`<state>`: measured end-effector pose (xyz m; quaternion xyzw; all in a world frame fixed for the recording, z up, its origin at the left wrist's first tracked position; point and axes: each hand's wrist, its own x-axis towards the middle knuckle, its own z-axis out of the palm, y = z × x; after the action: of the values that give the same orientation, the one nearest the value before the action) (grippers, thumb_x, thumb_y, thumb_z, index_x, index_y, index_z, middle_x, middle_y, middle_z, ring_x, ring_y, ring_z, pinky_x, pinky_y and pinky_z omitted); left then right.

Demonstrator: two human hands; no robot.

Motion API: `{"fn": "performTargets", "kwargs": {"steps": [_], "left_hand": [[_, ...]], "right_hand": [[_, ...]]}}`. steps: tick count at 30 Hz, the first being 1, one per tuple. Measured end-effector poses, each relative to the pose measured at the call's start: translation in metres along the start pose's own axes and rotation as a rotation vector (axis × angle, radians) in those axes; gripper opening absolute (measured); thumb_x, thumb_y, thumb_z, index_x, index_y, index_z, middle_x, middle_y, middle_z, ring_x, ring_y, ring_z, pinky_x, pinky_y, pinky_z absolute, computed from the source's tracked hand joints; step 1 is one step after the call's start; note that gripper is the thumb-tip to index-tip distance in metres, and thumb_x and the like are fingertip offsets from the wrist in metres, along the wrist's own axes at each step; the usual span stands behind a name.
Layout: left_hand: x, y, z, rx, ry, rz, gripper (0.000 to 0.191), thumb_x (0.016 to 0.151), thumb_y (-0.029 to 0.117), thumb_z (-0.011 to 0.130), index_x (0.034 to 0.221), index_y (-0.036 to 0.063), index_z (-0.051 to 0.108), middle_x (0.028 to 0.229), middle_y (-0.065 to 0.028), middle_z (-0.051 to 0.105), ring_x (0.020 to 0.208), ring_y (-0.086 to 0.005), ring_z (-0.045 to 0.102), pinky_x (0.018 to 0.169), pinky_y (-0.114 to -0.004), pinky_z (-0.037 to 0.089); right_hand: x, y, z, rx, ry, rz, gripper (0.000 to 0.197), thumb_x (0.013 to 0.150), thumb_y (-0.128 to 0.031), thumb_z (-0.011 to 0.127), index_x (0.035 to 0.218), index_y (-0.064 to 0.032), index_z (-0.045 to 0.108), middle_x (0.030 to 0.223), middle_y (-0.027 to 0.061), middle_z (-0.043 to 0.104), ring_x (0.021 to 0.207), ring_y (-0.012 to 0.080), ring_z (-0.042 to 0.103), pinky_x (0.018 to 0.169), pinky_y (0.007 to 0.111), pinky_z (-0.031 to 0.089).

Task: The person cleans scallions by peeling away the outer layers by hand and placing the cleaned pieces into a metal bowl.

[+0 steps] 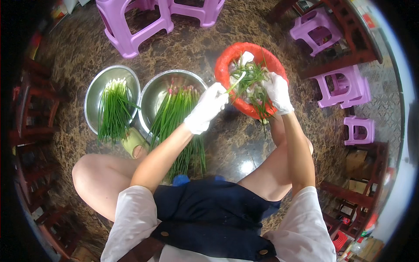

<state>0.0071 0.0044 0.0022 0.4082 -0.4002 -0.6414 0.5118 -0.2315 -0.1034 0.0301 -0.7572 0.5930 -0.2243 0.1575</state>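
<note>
My left hand (209, 106), in a white glove, grips a green stalk with a white bulb end (241, 77), which points up over the red-lined bin. My gloved right hand (277, 91) is over the right side of that bin (226, 60), its fingertips down by the leafy scraps; whether it holds any is unclear. Green and pale trimmings (250, 78) fill the bin, some blades hanging over its rim. Left of my left hand, a metal bowl (149, 95) bears long green stalks (176, 114) with reddish ends. Farther left, another metal bowl (90, 98) holds green stalks with white ends (113, 111).
Purple plastic stools stand at the top (131, 39) and on the right (343, 86). Dark wooden furniture (360, 42) lines both sides. A green slipper (132, 140) on a foot is just below the bowls. The floor is brown, marble-patterned.
</note>
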Motion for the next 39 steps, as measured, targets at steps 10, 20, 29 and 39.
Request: {"fn": "performTargets", "kwargs": {"steps": [10,20,29,39], "left_hand": [[0.000,0.005,-0.009,-0.284,-0.099,-0.149,0.017,0.088,0.009,0.061,0.102,0.0007,0.058,0.084,-0.0054,0.062,0.072,-0.0115,0.062,0.066,-0.025,0.051],[0.004,0.008,-0.024,-0.370,-0.268,-0.247,0.023,0.088,0.007,0.061,0.108,-0.0033,0.058,0.089,-0.0079,0.064,0.079,-0.0147,0.064,0.075,-0.026,0.054],[0.004,0.043,-0.071,-0.563,-0.210,-0.002,0.028,0.093,0.007,0.053,0.118,-0.0049,0.048,0.121,-0.0212,0.056,0.109,-0.0305,0.060,0.095,-0.036,0.051],[0.023,0.037,-0.101,-0.633,0.000,0.077,0.017,0.093,0.004,0.051,0.110,-0.0020,0.049,0.119,-0.0296,0.055,0.104,-0.0342,0.062,0.092,-0.042,0.053]], "right_hand": [[-0.021,-0.062,0.003,0.563,-0.344,0.230,0.023,0.087,-0.024,0.065,0.087,-0.0009,0.066,0.068,0.0032,0.060,0.056,0.0072,0.052,0.049,0.025,0.041],[0.010,-0.025,0.016,1.338,-0.139,0.481,0.014,0.090,-0.006,0.056,0.095,0.0052,0.062,0.080,0.0062,0.061,0.066,0.0132,0.058,0.058,0.026,0.049],[-0.025,-0.088,0.022,0.436,-0.202,0.278,0.016,0.090,-0.016,0.062,0.086,-0.0006,0.063,0.074,0.0016,0.063,0.064,0.0074,0.056,0.059,0.022,0.046],[-0.053,-0.120,0.048,0.984,-0.812,0.296,0.019,0.092,-0.014,0.058,0.103,0.0003,0.061,0.081,0.0045,0.064,0.066,0.0092,0.059,0.058,0.021,0.049]]}}
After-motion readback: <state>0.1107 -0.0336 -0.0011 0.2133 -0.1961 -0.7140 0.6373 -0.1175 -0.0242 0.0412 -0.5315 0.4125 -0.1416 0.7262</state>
